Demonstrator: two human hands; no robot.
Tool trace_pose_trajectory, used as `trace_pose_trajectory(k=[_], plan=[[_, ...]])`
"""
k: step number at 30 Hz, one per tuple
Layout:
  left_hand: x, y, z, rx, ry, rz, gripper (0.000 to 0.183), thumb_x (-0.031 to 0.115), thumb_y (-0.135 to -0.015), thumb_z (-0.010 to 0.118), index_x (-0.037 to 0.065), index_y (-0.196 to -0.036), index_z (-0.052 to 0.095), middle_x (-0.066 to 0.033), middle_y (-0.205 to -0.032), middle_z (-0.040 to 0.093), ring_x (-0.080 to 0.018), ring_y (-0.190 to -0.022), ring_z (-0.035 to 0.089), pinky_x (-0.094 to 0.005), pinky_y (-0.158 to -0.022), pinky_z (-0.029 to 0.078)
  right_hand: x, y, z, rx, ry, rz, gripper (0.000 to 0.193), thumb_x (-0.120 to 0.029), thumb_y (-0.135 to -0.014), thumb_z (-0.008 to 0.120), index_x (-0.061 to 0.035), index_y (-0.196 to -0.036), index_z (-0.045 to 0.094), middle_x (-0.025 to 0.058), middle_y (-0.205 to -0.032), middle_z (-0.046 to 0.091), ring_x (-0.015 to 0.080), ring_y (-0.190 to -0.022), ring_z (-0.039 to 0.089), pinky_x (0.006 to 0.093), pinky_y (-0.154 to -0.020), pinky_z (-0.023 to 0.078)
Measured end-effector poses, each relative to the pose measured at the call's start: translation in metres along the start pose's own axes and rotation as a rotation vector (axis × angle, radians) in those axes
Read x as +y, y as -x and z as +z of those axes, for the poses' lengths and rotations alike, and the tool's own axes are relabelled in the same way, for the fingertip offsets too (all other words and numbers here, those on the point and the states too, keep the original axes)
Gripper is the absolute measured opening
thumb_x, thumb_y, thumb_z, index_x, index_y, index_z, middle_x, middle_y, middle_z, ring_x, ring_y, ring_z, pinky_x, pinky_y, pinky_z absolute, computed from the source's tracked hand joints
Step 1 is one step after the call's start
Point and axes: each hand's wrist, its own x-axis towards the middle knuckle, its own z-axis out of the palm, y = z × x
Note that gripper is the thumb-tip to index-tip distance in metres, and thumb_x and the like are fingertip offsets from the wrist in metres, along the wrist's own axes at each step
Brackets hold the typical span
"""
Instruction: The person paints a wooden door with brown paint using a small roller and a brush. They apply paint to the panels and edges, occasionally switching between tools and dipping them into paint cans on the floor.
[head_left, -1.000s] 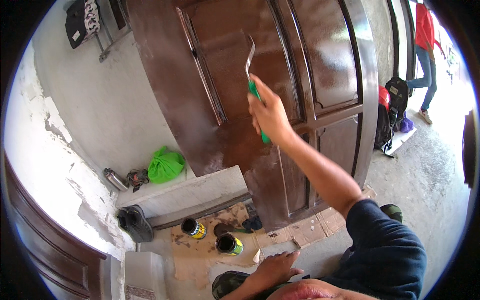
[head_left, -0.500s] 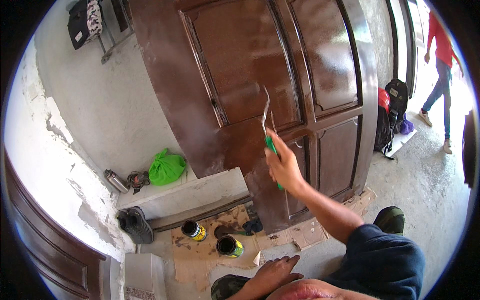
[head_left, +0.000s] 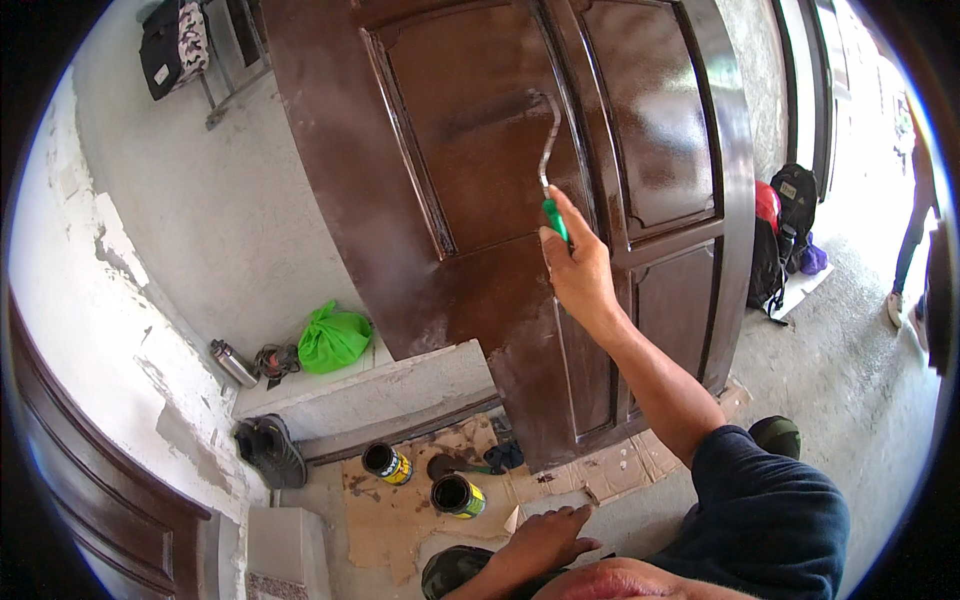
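Observation:
A dark brown panelled door leans in front of me, glossy on its upper panels. My right hand is closed around the green handle of a paint roller. Its bent metal rod reaches up the door's upper left panel; the dark roller end is hard to make out against the brown. Low in the middle, my left hand holds nothing, its fingers stretched out near my knee. Two opened paint cans with dark contents stand to its left, the nearer can closest to that hand.
Stained cardboard lies under the cans, with a dark brush-like tool on it. On a concrete ledge sit a green bag and a metal bottle. Black shoes, backpacks and a walking person are farther aside.
My right hand and the roller have moved up the door panel. My left hand has hardly shifted. The person at the far right has walked farther toward the picture's edge.

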Motion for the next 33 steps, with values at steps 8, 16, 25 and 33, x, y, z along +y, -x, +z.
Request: trace_pose_trajectory(k=[8,16,25,33], plan=[[-0.002,0.0,-0.004,-0.009,0.035,0.012,0.066,0.046,-0.095,0.06,0.002,-0.141,0.047,-0.0287,-0.126,0.062,-0.045,-0.11,0.064,-0.0516,-0.093,0.052,-0.014,0.016,0.0,-0.14,-0.422,-0.201,0.049,-0.017,-0.107,0.051,-0.0139,-0.154,0.039,-0.0004,-0.085,0.054,0.003,-0.059,0.049,0.0218,-0.048,0.044],[-0.006,-0.002,-0.002,-0.037,0.077,0.004,0.069,0.049,-0.094,0.061,0.003,-0.143,0.045,-0.0285,-0.124,0.063,-0.0451,-0.109,0.065,-0.0517,-0.093,0.052,-0.013,-0.022,0.027,-0.107,-0.289,0.046,0.05,-0.011,-0.104,0.049,-0.0135,-0.153,0.039,0.0004,-0.075,0.052,0.0061,-0.05,0.05,0.0239,-0.039,0.043],[-0.006,0.003,-0.003,0.028,0.051,0.021,0.069,0.051,-0.095,0.059,0.002,-0.143,0.046,-0.0265,-0.126,0.062,-0.0432,-0.112,0.063,-0.0514,-0.095,0.051,-0.036,-0.094,0.03,-0.136,-0.318,-0.058,0.05,-0.015,-0.102,0.055,-0.0162,-0.15,0.044,0.0011,-0.074,0.053,0.0081,-0.05,0.051,0.0257,-0.04,0.043],[0.008,0.006,-0.011,0.006,0.043,0.083,0.064,0.048,-0.095,0.06,0.001,-0.137,0.049,-0.0254,-0.12,0.064,-0.0415,-0.107,0.065,-0.0506,-0.093,0.052,0.052,0.106,0.017,-0.185,-0.279,0.278,0.054,-0.018,-0.106,0.052,-0.0135,-0.156,0.034,-0.0004,-0.081,0.053,0.0046,-0.054,0.05,0.0228,-0.043,0.044]])
